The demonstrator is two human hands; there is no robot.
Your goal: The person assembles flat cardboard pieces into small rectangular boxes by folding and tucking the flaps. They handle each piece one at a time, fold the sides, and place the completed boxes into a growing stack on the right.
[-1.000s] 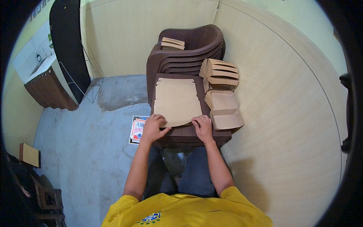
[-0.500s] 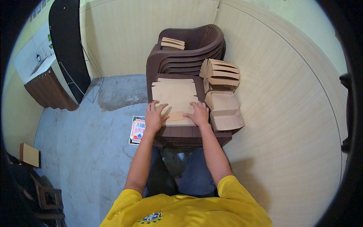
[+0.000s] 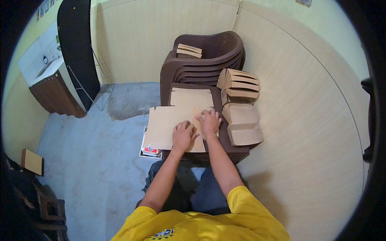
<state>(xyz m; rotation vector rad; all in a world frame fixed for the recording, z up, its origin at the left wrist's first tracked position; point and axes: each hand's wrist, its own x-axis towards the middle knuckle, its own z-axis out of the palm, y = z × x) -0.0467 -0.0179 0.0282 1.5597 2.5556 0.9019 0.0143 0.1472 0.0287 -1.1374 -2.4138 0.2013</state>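
A flat brown cardboard sheet (image 3: 163,124) with notched edges lies turned sideways on the dark brown chair seat, its left part jutting past the seat. My left hand (image 3: 183,136) rests on the sheet with bent, parted fingers. Close by, my right hand (image 3: 210,122) presses at the sheet's right end, thumb and fingers apart, where a narrow strip is creased. Part of that end is hidden under the fingers. Behind it, a second cardboard sheet (image 3: 191,96) lies flat on the seat.
Brown stacked chairs (image 3: 201,66) hold the work. To the right stand nested cardboard boxes (image 3: 241,86) and an opened box (image 3: 245,134) against a wood-panelled wall. More folded boxes (image 3: 189,51) sit at the back. A white container (image 3: 152,153) with printed items is below left.
The top sheet has been turned and shifted left, uncovering another sheet behind it. My left hand has moved right and nearer my right hand, which now works at the sheet's right end.
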